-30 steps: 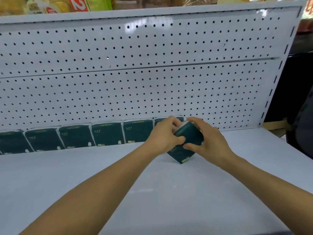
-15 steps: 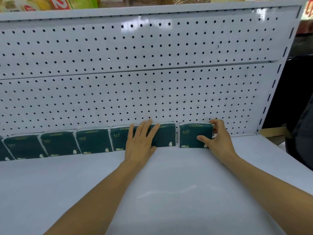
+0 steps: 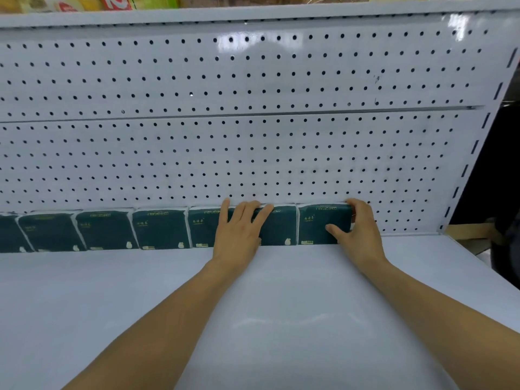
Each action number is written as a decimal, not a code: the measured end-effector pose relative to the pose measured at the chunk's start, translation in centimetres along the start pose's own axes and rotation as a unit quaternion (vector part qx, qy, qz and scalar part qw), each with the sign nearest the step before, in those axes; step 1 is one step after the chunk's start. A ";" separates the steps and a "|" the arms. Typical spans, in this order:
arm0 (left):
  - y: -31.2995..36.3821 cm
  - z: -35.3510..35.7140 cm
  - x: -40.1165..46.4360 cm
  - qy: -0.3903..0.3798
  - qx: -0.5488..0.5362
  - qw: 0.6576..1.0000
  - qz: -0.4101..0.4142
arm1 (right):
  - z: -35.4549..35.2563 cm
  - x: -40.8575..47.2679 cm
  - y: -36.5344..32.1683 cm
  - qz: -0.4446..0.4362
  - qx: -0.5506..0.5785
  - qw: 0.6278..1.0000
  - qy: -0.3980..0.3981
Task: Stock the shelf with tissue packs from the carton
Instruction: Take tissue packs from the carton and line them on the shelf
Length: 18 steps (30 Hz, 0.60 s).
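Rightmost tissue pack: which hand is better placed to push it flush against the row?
Right. The right hand already wraps the rightmost tissue pack at its outer end, thumb on its front. The left hand lies flat on the neighbouring pack.

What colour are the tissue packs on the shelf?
Dark green tissue packs with pale lettering, seen in the head view.

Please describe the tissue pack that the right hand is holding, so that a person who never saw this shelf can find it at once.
Look at the white pegboard wall behind the shelf; a row of dark green tissue packs stands along its foot. The wanted pack is the last one at the right end. Only it is in the grip of the right hand, while the left hand lies flat on its neighbour.
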State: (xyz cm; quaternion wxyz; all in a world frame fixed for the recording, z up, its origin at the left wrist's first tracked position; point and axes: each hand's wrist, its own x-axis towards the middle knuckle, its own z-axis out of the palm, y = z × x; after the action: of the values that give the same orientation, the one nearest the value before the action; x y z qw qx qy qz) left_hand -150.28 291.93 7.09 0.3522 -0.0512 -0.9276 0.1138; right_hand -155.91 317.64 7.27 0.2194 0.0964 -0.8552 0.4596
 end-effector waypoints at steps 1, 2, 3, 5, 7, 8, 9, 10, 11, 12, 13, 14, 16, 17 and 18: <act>0.0 -0.3 0.1 -0.010 0.003 1.000 -0.002 | -0.1 0.0 -0.2 0.009 -0.009 1.000 -0.005; 0.1 -0.7 0.2 -0.025 0.003 1.000 -0.004 | -0.3 -0.1 -0.5 0.021 -0.022 0.999 -0.009; 0.2 -1.4 0.3 -0.047 0.003 0.999 -0.008 | -0.4 -0.2 -0.9 0.032 -0.043 0.998 -0.012; 0.3 -2.8 0.3 -0.086 -0.006 0.996 -0.018 | -0.7 -0.7 -2.1 0.036 -0.097 0.995 -0.012; 0.2 -4.6 0.1 -0.104 -0.022 0.993 -0.044 | -0.9 -1.7 -4.0 -0.001 -0.132 0.991 -0.013; 0.0 -5.7 -0.3 -0.107 -0.027 0.992 -0.058 | -0.9 -2.5 -5.2 -0.033 -0.147 0.988 -0.014; -0.3 -6.9 -0.8 -0.105 -0.035 0.992 -0.068 | -0.9 -3.3 -6.4 -0.070 -0.165 0.984 -0.015; -0.7 -8.0 -1.6 -0.102 -0.043 0.991 -0.075 | -0.9 -4.2 -7.7 -0.110 -0.179 0.978 -0.013; -1.2 -9.1 -2.5 -0.095 -0.050 0.991 -0.078 | -0.7 -5.2 -8.9 -0.149 -0.185 0.971 -0.008; -1.8 -10.1 -3.7 -0.082 -0.054 0.992 -0.080 | -0.5 -6.4 -10.1 -0.186 -0.184 0.965 -0.002; -2.5 -11.2 -5.1 -0.060 -0.051 0.994 -0.079 | -0.2 -7.7 -11.4 -0.219 -0.180 0.959 0.003; -3.2 -12.2 -6.7 -0.031 -0.045 0.995 -0.081 | 0.2 -9.2 -12.6 -0.247 -0.174 0.953 0.008; -4.8 -14.3 -10.4 0.022 -0.043 0.994 -0.100 | 1.1 -12.5 -15.4 -0.285 -0.160 0.945 0.006; -5.6 -15.4 -12.5 0.039 -0.048 0.992 -0.112 | 1.7 -14.2 -16.9 -0.299 -0.154 0.942 -0.001; -6.5 -16.4 -14.6 0.045 -0.050 0.990 -0.125 | 2.4 -16.0 -18.4 -0.311 -0.149 0.939 -0.009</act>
State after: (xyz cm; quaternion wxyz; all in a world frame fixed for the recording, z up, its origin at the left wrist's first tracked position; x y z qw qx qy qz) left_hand -128.52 285.99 11.22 0.4016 0.0425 -0.9146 0.0203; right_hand -135.69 304.84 12.38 0.3556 0.3277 -0.8433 0.2345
